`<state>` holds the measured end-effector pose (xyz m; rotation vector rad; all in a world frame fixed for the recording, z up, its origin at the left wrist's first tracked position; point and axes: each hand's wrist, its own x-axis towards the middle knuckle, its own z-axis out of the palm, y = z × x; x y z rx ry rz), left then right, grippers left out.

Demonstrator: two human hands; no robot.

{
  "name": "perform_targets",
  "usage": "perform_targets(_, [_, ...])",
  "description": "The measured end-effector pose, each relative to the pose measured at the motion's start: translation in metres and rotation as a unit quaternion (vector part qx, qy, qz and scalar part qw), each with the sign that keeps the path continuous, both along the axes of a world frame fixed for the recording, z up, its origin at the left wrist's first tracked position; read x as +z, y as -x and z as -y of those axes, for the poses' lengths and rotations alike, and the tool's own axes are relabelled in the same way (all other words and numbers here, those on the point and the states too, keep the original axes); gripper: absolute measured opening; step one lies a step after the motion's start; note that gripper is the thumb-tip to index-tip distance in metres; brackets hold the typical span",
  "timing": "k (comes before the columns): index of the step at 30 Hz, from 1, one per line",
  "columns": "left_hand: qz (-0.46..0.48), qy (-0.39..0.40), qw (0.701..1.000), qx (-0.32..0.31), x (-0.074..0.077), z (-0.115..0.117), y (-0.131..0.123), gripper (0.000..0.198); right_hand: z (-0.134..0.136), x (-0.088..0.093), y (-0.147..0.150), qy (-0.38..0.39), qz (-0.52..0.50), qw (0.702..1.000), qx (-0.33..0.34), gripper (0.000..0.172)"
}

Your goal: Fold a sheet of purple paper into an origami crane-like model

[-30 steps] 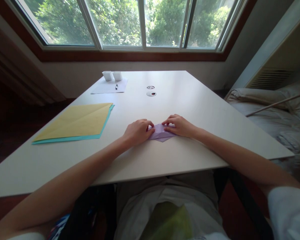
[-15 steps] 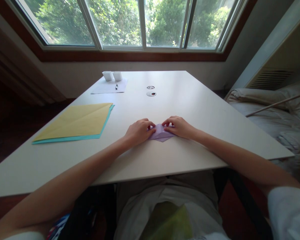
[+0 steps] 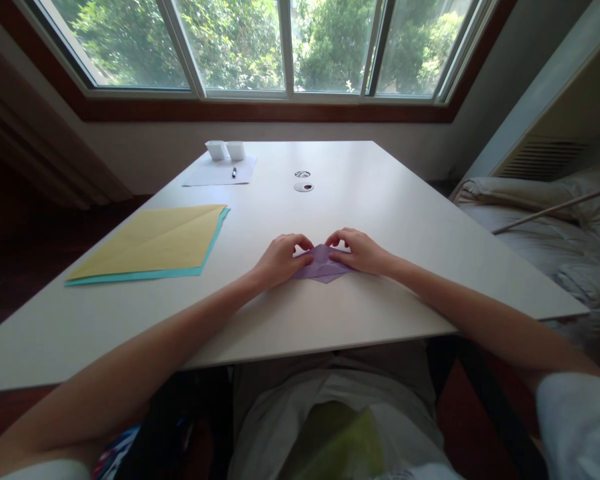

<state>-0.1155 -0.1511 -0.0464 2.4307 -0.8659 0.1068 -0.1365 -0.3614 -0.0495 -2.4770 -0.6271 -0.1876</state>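
A folded sheet of purple paper (image 3: 324, 263) lies on the white table near its front edge, with one corner pointing toward me. My left hand (image 3: 285, 257) grips its left side, thumb on top and fingers curled at the far edge. On the right side my right hand (image 3: 356, 251) holds it the same way, its thumb pressed on the upper layer. The paper's middle shows between the two thumbs, while its outer ends are partly hidden by my hands.
To the left, a yellow paper sheet (image 3: 155, 239) rests on a turquoise sheet (image 3: 180, 273). Farther back are a white sheet (image 3: 205, 175), a pen (image 3: 234, 172) and two small white containers (image 3: 217, 150). Two round grommets (image 3: 303, 187) sit in the table (image 3: 380, 193).
Both thumbs have shifted slightly on the purple paper, and its far middle part now shows as a raised point. The hands have stayed in nearly the same place.
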Motion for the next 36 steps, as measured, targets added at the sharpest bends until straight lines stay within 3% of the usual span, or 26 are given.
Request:
perform_targets(7, [0.011, -0.03, 0.999, -0.006, 0.003, 0.003, 0.0, 0.024, -0.006, 0.005, 0.001, -0.023, -0.063, 0.997, -0.032, 0.022])
perform_targets(19, [-0.066, -0.019, 0.997, -0.016, 0.002, 0.002, -0.012, 0.025, -0.004, -0.005, -0.009, -0.013, -0.01, 1.0, -0.012, 0.017])
perform_targets(27, [-0.069, -0.018, 0.997, -0.025, 0.001, 0.002, -0.015, 0.023, -0.006, -0.003, -0.008, -0.012, -0.034, 0.999, -0.04, 0.014])
perform_targets(36, [0.002, -0.005, 0.998, -0.057, -0.001, 0.005, -0.017, 0.02, -0.006, -0.002, -0.009, -0.011, 0.005, 1.0, -0.011, 0.013])
